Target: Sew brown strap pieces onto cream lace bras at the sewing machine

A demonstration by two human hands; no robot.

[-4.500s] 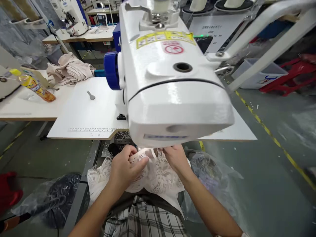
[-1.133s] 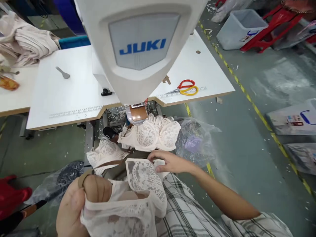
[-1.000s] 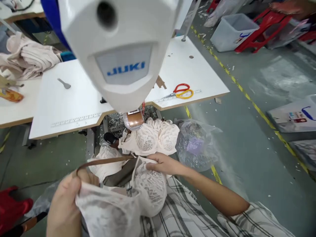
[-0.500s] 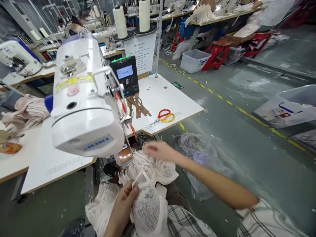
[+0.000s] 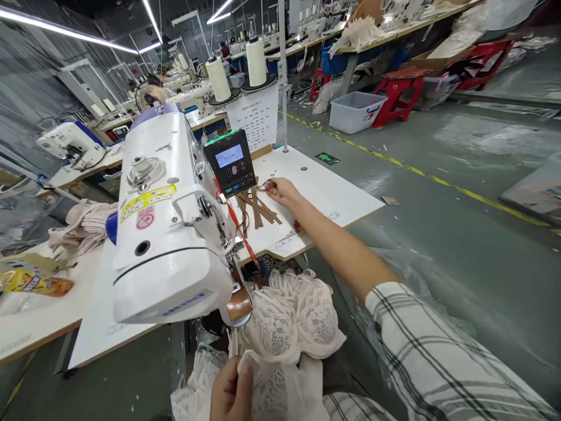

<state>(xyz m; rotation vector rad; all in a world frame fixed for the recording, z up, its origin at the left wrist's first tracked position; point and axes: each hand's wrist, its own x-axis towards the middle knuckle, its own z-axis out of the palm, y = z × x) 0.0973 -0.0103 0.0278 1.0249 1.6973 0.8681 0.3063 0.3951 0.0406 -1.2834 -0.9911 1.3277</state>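
My left hand (image 5: 232, 389) is closed on the edge of a cream lace bra (image 5: 280, 389), low in the head view. Beyond it more lace bras (image 5: 274, 318) lie heaped, up against the sewing machine's front end. My right hand (image 5: 283, 192) reaches over the white table, its fingers pinched together beside the control panel (image 5: 230, 162). Something small and dark shows at its fingertips, too small to name. Just left of and below that hand, brown fabric strips (image 5: 258, 213) fan out on the tabletop. The scissors are mostly hidden behind my right forearm.
A white sewing machine (image 5: 170, 234) fills the left centre. Two thread cones (image 5: 218, 80) stand behind the panel. Folded pink fabric (image 5: 83, 225) and a yellow packet (image 5: 37, 282) lie on the left table. A plastic bin (image 5: 356, 112) and red stool (image 5: 401, 93) are on the floor.
My right hand has moved from the lace bras up and forward to the brown strips, its forearm now covering the scissors. My left hand still grips the lace bra. The view has tilted up.
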